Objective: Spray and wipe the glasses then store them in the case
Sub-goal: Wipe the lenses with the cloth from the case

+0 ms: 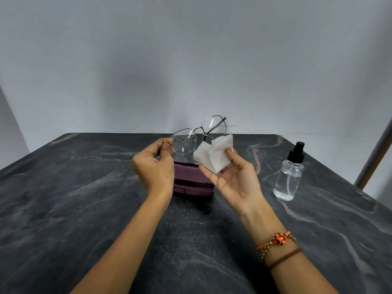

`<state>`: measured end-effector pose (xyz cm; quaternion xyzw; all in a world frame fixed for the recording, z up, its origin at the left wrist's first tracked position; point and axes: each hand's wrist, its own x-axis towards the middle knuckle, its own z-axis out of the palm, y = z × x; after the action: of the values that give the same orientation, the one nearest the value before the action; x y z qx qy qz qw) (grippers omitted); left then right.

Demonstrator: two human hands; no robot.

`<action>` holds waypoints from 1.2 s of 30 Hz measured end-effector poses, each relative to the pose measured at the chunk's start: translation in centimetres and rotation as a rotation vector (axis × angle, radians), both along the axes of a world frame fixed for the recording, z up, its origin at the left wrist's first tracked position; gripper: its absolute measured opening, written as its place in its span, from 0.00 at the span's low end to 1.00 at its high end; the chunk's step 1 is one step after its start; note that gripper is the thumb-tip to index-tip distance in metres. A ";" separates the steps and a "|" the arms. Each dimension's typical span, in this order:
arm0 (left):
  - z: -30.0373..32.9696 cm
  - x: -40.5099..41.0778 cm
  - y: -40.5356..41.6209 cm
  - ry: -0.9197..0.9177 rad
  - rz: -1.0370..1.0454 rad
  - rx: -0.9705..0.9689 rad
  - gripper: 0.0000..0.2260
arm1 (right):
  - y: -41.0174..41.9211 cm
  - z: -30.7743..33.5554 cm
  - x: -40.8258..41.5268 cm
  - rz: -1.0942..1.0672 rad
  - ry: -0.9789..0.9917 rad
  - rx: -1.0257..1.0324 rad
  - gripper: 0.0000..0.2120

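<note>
Metal-framed glasses (196,135), droplets on one lens, are being pinched by the left hand (156,166); the right hand (234,179) is gripping a white wipe (214,153) above the maroon case (192,183).

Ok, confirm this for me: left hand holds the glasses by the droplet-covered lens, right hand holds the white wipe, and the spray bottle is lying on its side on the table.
One detail is wrong: the spray bottle stands upright on the table, not on its side, as the head view shows. The rest holds: the left hand holds the glasses by the droplet-covered lens, and the right hand holds the white wipe.
</note>
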<state>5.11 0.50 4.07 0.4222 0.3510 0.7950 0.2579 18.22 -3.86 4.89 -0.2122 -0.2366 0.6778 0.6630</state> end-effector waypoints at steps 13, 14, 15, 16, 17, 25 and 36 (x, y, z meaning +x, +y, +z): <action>-0.6 1.5 -1.3 0.268 0.000 0.066 0.13 | -0.1 -0.4 -1.8 -0.015 -0.004 0.119 0.07; -0.7 1.5 -1.3 0.275 0.005 0.066 0.12 | -0.1 -0.5 -1.8 -0.040 -0.016 0.116 0.07; -0.8 1.6 -1.4 0.278 0.011 0.068 0.12 | -0.1 -0.5 -1.9 -0.070 -0.022 0.108 0.08; -0.8 1.6 -1.4 0.271 0.012 0.069 0.14 | -0.1 -0.6 -2.1 -0.102 -0.016 0.096 0.10; -0.9 1.7 -1.4 0.262 0.004 0.066 0.16 | -0.1 -0.7 -2.2 -0.132 0.000 0.082 0.11; -0.8 2.3 -1.7 0.172 -0.142 0.099 0.19 | -0.3 -0.3 -2.0 -0.115 0.053 0.037 0.04; -0.7 2.7 -2.1 0.290 -0.205 0.149 0.20 | -0.6 0.4 -1.5 -0.144 0.095 0.077 0.06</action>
<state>7.82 -1.65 3.34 0.5837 0.2796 0.7193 0.2523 16.72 -4.42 5.29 -0.1707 -0.2148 0.6281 0.7281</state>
